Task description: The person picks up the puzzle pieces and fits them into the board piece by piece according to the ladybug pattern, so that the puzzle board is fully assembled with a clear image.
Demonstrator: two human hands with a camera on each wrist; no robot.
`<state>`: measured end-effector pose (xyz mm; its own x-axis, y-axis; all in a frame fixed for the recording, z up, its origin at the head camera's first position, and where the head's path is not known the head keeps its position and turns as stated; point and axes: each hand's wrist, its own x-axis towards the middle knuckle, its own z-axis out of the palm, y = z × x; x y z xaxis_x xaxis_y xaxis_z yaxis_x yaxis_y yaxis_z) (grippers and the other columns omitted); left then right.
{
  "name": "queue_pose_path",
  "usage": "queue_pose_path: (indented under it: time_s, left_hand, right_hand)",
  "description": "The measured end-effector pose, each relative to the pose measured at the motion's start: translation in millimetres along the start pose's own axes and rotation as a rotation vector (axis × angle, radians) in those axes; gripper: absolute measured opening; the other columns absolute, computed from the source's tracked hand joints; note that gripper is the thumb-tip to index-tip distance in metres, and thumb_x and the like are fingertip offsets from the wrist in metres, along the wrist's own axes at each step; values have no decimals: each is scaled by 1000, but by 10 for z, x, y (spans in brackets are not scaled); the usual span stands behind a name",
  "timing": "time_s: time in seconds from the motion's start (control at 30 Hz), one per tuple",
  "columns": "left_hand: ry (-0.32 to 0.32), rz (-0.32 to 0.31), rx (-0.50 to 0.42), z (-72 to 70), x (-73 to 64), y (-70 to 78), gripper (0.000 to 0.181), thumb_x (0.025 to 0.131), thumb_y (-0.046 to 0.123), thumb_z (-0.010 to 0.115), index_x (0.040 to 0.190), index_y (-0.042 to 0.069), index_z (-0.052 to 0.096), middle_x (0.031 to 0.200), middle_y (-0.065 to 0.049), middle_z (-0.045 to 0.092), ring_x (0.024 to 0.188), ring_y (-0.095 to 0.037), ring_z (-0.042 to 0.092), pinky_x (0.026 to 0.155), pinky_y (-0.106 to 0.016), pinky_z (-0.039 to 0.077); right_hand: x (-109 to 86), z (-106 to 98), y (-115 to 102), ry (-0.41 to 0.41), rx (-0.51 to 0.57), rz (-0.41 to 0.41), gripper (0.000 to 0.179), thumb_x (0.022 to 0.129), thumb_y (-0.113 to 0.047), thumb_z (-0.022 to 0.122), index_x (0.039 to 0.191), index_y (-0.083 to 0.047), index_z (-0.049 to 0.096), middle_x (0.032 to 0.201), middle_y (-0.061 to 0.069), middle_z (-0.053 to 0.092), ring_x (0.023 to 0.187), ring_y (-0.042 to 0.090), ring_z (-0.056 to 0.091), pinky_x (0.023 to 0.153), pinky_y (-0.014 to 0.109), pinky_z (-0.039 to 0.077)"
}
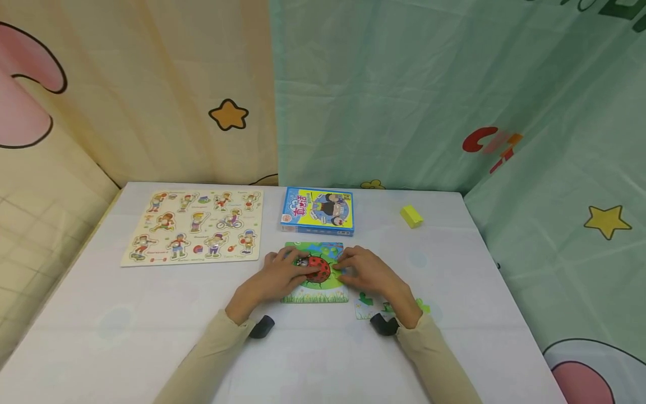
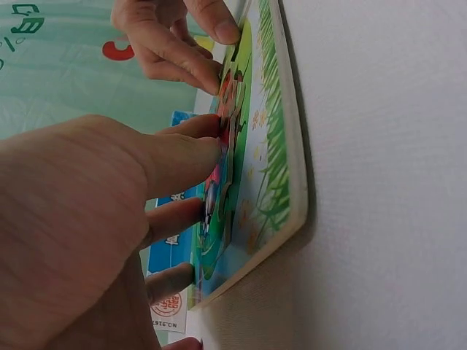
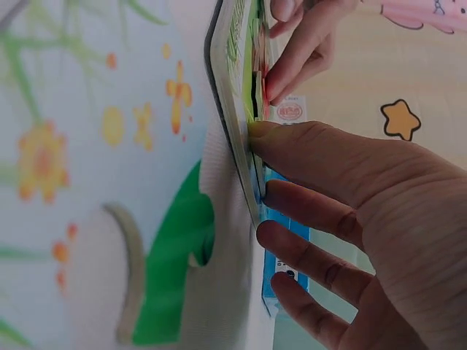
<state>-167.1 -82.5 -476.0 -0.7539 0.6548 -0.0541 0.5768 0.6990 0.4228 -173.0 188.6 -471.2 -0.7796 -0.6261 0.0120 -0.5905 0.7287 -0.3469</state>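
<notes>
A ladybug jigsaw puzzle (image 1: pixel 315 297) in a shallow board lies in front of me; several of its pieces stand slightly proud of the surface. My left hand (image 1: pixel 279 276) reaches over its left side, fingers spread, with the thumb pressing the red ladybug pieces (image 2: pixel 226 138). At the right side, my right hand (image 1: pixel 370 272) pinches a green-edged puzzle piece (image 2: pixel 232 55) between thumb and index finger, low against the board. Loose flower-printed puzzle pieces (image 1: pixel 364 311) lie under the right wrist, partly hidden by it.
A wooden board with sports figures (image 1: pixel 192 227) lies at the back left. Behind the puzzle is a blue and yellow box (image 1: pixel 317 210). A yellow block (image 1: pixel 411 216) sits at the back right. Printed curtains (image 1: pixel 373 101) enclose the white table (image 1: pixel 151 336).
</notes>
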Motion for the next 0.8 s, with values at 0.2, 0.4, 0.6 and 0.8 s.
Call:
queue_pose_path:
  time_s: [0.2,0.4,0.6,0.8]
  left_hand:
    - [12,-1,10,31,17,-11,37,104,32,54,140,36,59,150,-5,46,142,-35,33,104,-58,32]
    - [14,27,17,59,25,12,38,103,31,54,141,30,59,156,1,45,149,-37,29,110,-63,26]
    - [-17,48,-7,33,26,55,41,105,30,52,145,23,55,154,5,48,149,-26,34,114,-64,19]
    - [-49,25,-5,19,33,93,43,105,33,50,148,27,51,156,4,45,151,-28,31,113,-65,19]
  right_hand:
    - [6,-6,-28,0,-52,-12,27,89,-23,76,114,-12,77,103,-1,68,98,18,63,87,36,52]
    - [7,-2,-48,-18,-92,-12,29,90,-25,75,116,-13,77,104,-1,68,97,17,63,85,35,52]
    - [-3,-24,-67,-25,-105,-11,29,91,-27,75,117,-14,76,103,-1,68,96,16,63,84,34,52]
    - [-13,-33,-65,-14,-91,-15,28,91,-25,75,117,-13,76,104,0,68,97,17,64,85,35,52]
